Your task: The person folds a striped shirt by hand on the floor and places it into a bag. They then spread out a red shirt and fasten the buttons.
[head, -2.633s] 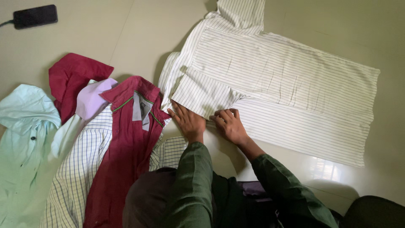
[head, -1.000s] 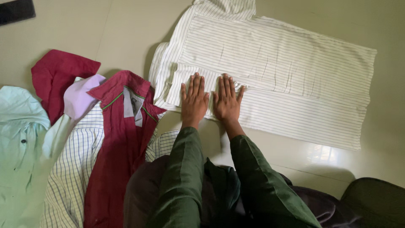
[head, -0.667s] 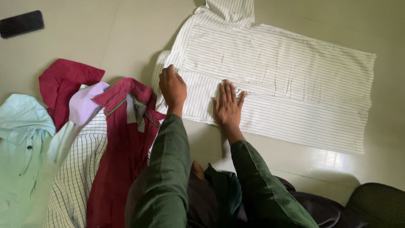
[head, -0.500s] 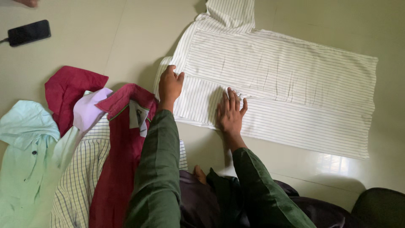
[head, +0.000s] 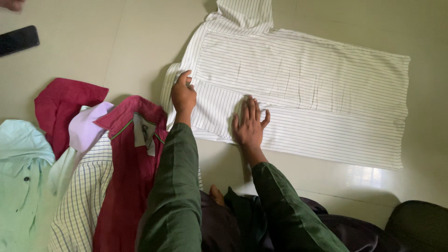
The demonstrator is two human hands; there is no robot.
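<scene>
Left hand (head: 183, 94) grips the left edge of the striped shirt (head: 317, 88), fingers curled over the cloth near where a folded sleeve meets the body. Right hand (head: 248, 123) lies flat and open on the same shirt, palm down, fingers spread, pressing the near folded panel just right of the left hand; it grasps nothing. Both arms wear dark green sleeves.

Striped shirt: white with thin dark lines, spread flat on the pale floor (head: 84, 51), sides folded inward, collar end to the upper left, hem to the right. It fills the upper middle and right of the view.

Pile to the left, on the floor, near the left forearm:
- maroon shirt (head: 128, 172) on top, collar open, grey label showing; it sits just beside the striped shirt's left edge.
- checked shirt (head: 84, 196) under it.
- lilac cloth (head: 84, 130) tucked between maroon folds.
- mint shirt (head: 21, 177) at far left, dark buttons.

Phone (head: 17, 40), black, lies on the floor at upper left, well apart from the pile. Another person's fingertip (head: 10, 4) shows at the top left corner.
</scene>
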